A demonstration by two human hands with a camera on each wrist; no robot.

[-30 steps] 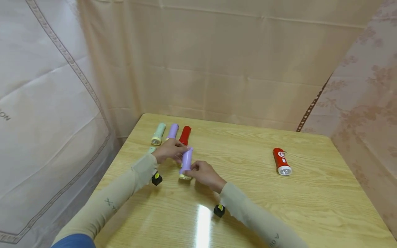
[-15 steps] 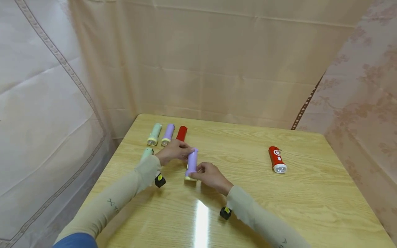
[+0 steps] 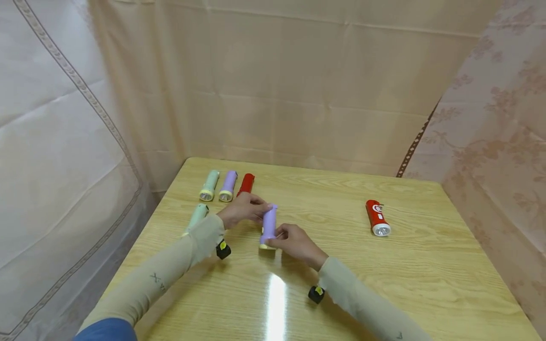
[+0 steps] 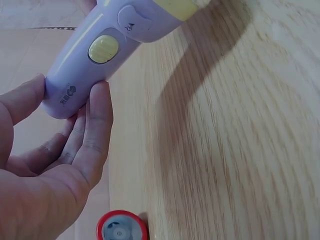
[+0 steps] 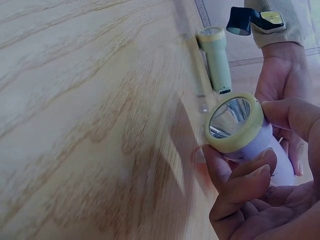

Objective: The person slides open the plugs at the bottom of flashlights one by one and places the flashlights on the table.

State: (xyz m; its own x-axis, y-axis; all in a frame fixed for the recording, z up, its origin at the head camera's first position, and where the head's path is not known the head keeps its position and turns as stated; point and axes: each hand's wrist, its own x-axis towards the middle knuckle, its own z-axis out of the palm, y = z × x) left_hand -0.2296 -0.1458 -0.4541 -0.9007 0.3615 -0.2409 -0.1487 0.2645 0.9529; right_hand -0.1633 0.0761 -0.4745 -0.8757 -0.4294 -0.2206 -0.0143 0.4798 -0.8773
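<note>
Pinching left hand (image 3: 242, 210): thumb and index finger on opposite sides of the tail end of the held purple flashlight (image 3: 269, 223), the other fingers bent behind it.
Right hand (image 3: 297, 244): reaching in from the right of the held purple flashlight, thumb and fingers curled about its yellow head rim (image 5: 257, 120).
Left sleeve (image 3: 170, 267): cream, slanting up from the lower left toward the tail end.
Right sleeve (image 3: 367, 296): cream, slanting up from the lower right toward the head.
Held purple flashlight: between both hands over the table (image 3: 324, 208), lens end toward the person, yellow switch (image 4: 104, 49) on its left side; contact with the table cannot be told.
Near green flashlight (image 3: 198, 217): left of the held one, partly behind the left sleeve.
Back row: beyond and left of the held one, far green flashlight (image 3: 210, 183), second purple flashlight (image 3: 228, 184), red flashlight (image 3: 246, 183) partly hidden by the left hand.
Red-and-white flashlight (image 3: 376, 215): well apart, right of the held one.
</note>
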